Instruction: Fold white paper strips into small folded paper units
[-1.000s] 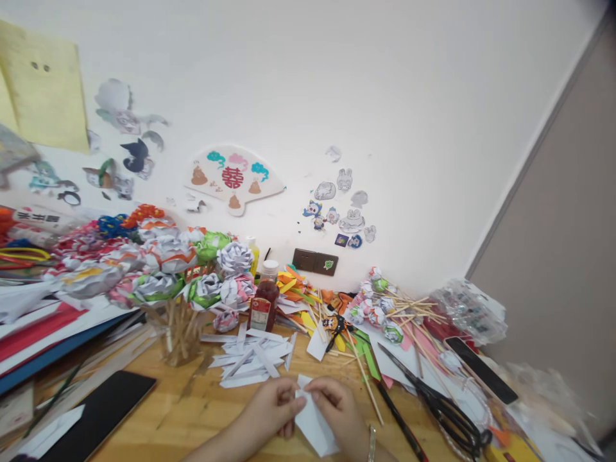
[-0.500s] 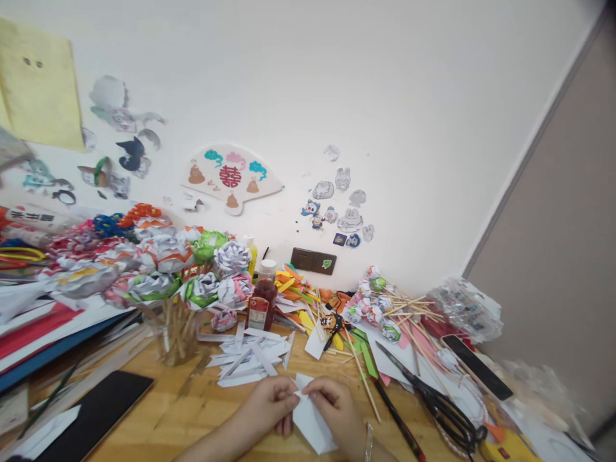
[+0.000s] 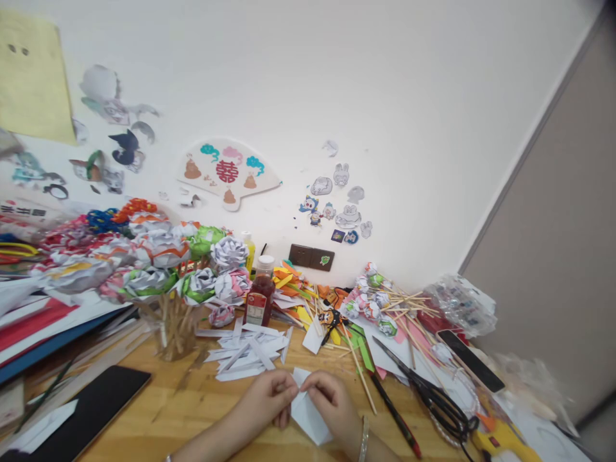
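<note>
A small sheet of white paper (image 3: 308,417) with fold lines is pinched near its upper part between both hands, just above the wooden table. My left hand (image 3: 275,396) is closed, its thumb and forefinger at the paper's left edge. Closed too, my right hand (image 3: 331,401) grips the paper from the right with curled fingers, hiding part of it. A pile of white paper strips (image 3: 250,350) lies just beyond my left hand. Past the pile stands a bottle of red liquid (image 3: 260,298) with a white cap.
Left, paper flowers (image 3: 163,247) on sticks fill a clear container (image 3: 176,333), behind a black flat object (image 3: 96,410). To the right lie black scissors (image 3: 433,398), a pen (image 3: 394,414), a phone (image 3: 470,360), and wooden sticks (image 3: 359,366). A white wall (image 3: 409,128) rises behind.
The whole view has shifted slightly, so things appear a little further left and higher. My hands keep hold of the paper, with only small finger movement.
</note>
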Action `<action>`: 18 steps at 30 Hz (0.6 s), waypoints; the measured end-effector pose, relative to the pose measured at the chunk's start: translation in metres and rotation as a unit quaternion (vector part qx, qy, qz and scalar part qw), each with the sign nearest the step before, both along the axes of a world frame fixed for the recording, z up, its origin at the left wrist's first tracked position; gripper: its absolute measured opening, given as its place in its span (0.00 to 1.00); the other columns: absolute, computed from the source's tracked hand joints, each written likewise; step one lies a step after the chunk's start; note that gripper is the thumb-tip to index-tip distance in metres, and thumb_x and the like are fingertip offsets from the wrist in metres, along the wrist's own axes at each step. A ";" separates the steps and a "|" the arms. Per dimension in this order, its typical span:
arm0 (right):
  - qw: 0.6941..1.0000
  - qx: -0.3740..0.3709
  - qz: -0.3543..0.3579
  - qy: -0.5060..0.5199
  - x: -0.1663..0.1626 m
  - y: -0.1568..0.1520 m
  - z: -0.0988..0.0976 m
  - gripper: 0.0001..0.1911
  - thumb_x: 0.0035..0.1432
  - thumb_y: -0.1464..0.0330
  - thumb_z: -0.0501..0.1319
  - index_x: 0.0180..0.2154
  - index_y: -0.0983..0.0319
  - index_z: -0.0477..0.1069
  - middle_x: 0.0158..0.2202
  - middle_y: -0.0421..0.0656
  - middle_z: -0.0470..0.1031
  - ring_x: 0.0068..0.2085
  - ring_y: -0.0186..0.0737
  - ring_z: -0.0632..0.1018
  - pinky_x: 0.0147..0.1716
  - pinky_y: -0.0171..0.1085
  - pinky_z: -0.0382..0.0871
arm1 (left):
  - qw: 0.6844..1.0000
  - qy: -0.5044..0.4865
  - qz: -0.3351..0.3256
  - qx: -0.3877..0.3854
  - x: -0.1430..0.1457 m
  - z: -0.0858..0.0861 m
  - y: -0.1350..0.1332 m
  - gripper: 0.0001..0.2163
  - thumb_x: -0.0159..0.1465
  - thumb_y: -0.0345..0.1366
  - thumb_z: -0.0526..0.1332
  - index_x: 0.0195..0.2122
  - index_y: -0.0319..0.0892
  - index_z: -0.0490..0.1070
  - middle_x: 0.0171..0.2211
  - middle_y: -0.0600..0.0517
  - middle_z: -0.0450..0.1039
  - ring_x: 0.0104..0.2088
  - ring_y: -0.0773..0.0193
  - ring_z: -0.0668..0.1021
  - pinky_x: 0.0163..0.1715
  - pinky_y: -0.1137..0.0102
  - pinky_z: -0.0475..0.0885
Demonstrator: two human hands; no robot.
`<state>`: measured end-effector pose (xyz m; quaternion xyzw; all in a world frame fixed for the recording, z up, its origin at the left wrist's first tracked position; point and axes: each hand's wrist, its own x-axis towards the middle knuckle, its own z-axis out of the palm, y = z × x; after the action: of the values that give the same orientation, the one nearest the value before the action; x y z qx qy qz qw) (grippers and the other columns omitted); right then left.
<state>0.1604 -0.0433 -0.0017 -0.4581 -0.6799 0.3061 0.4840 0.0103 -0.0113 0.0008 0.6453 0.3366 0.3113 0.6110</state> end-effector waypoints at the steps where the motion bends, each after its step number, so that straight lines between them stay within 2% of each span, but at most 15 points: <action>1: 1.000 -0.002 0.007 0.004 0.000 0.000 0.000 0.06 0.48 0.73 0.53 0.27 0.63 0.69 0.23 0.40 0.70 0.27 0.36 0.71 0.27 0.32 0.63 | 1.000 0.003 0.002 0.004 0.000 0.000 0.000 0.18 0.48 0.52 0.54 0.20 0.39 0.60 0.08 0.61 0.59 0.10 0.74 0.61 0.11 0.79 0.55; 6: 1.000 -0.012 0.003 0.012 -0.003 0.000 0.002 0.05 0.46 0.69 0.57 0.29 0.63 0.67 0.27 0.42 0.71 0.31 0.38 0.71 0.31 0.34 0.64 | 1.000 0.021 0.007 0.019 0.000 -0.002 -0.001 0.18 0.48 0.52 0.53 0.20 0.39 0.60 0.07 0.62 0.57 0.10 0.74 0.61 0.11 0.79 0.54; 14: 1.000 -0.026 -0.013 0.011 -0.003 0.001 0.001 0.05 0.47 0.67 0.57 0.28 0.63 0.68 0.24 0.40 0.70 0.26 0.36 0.70 0.25 0.32 0.63 | 0.999 0.045 0.003 0.026 0.001 0.002 -0.002 0.20 0.47 0.55 0.51 0.19 0.40 0.59 0.08 0.62 0.56 0.11 0.74 0.60 0.12 0.78 0.54; 18: 1.000 -0.021 -0.013 0.009 -0.003 0.001 0.000 0.06 0.47 0.67 0.57 0.27 0.63 0.68 0.24 0.40 0.70 0.27 0.35 0.70 0.26 0.32 0.62 | 0.998 0.055 0.007 0.043 0.001 0.005 -0.003 0.20 0.48 0.55 0.49 0.18 0.40 0.58 0.08 0.61 0.57 0.11 0.73 0.60 0.13 0.78 0.54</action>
<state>0.1578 -0.0426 -0.0021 -0.4742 -0.6631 0.3183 0.4838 0.0109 -0.0146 0.0056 0.6850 0.3599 0.2940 0.5611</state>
